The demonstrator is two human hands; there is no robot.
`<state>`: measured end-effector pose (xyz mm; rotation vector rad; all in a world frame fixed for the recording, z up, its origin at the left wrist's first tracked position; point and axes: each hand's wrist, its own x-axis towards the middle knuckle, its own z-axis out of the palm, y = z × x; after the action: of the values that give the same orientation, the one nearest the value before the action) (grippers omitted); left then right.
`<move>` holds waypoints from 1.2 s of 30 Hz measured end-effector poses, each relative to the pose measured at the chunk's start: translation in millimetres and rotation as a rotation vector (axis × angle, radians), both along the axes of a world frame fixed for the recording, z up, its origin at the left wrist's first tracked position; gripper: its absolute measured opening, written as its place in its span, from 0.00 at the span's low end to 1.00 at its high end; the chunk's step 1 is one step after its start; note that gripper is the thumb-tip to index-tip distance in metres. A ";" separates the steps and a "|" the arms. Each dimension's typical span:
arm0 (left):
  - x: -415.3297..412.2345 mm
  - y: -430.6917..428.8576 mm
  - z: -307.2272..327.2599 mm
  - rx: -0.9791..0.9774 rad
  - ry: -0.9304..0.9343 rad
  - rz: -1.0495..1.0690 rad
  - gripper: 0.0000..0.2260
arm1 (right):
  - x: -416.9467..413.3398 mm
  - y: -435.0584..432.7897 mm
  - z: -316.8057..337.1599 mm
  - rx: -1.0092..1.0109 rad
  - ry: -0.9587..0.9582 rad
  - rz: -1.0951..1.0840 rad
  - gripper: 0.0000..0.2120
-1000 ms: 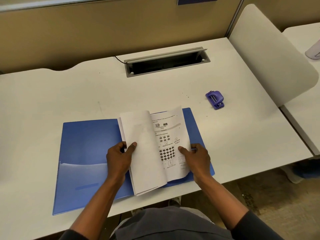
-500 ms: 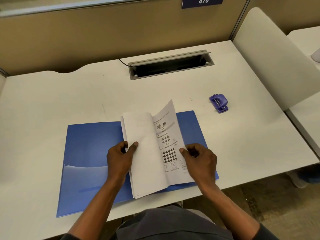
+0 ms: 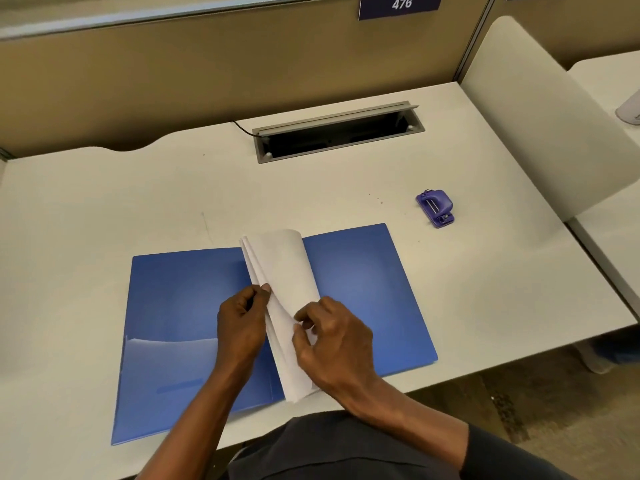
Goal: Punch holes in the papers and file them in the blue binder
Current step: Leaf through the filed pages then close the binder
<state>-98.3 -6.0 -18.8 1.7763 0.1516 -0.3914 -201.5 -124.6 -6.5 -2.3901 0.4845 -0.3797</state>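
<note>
**Printed page turned out of sight**

Since half a second ago the right hand (image 3: 332, 337) has swept the printed sheet leftward, so only blank backs show. Its grip curls round the loose edge of the papers (image 3: 284, 268), and the left hand (image 3: 242, 323) pinches the same stack at the fold. That one stack bows upward along the centre of one open blue binder (image 3: 363, 289), which lies flat on the tabletop (image 3: 138, 202). One purple hole punch (image 3: 435, 207) sits well apart, to the right.

The right hand (image 3: 332, 336) folds the papers (image 3: 282, 271) over to the left, so the printed page is hidden now.
</note>
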 end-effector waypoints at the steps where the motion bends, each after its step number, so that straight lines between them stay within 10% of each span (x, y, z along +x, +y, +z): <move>1: 0.6 0.3 0.0 0.011 -0.011 -0.005 0.13 | -1.1 -6.8 0.9 0.049 0.018 -0.054 0.08; 13: 12.5 -8.4 -0.1 -0.026 0.052 -0.012 0.13 | -33.5 -98.9 -23.5 0.535 0.071 -0.519 0.09; 36: 15.6 -4.9 -12.6 0.031 0.010 0.023 0.21 | -35.3 -106.3 -38.5 0.835 0.188 -0.612 0.15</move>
<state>-82.7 -10.9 -31.4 1.8017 0.1856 -0.3830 -236.8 -230.9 -44.9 -1.4372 1.1974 -0.1535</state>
